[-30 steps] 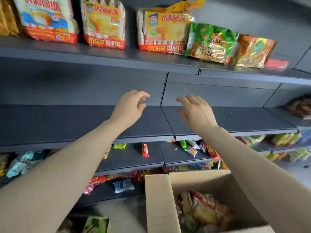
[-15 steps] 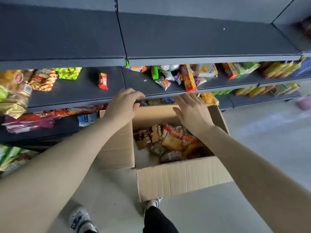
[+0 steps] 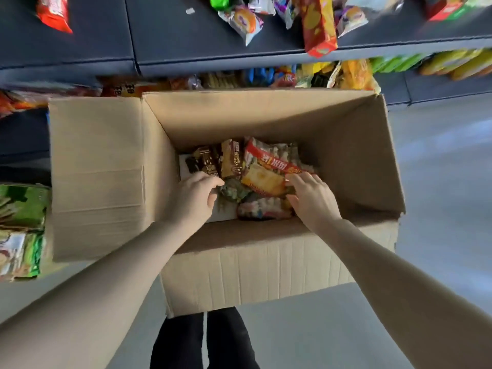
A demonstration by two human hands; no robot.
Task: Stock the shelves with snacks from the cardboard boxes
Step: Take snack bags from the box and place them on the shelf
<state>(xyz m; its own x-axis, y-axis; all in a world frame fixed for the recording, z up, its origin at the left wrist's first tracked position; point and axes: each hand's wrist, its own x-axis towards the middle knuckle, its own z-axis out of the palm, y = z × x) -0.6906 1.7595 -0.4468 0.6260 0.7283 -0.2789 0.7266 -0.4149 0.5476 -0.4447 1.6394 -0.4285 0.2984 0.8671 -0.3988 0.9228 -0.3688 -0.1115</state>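
I've dropped from shelf (image 3: pixel 173 49) into box (image 3: pixel 266 262) for another pick: right grip (image 3: pixel 311 198) spread on red packet (image 3: pixel 269 161); left grip (image 3: pixel 194 198) curled, hold unclear.

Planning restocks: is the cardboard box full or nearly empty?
Nearly empty: the cardboard box shows bare walls, snack packets only at its bottom.

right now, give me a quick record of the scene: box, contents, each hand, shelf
box: cardboard box on floor, flaps open
contents: red-banded cracker pack, brown packs, more beneath
left hand: in box, fingers curled over the pile, grip unclear
right hand: fingers touch red-banded cracker pack, grip unclear
shelf: loose snack packs behind the box
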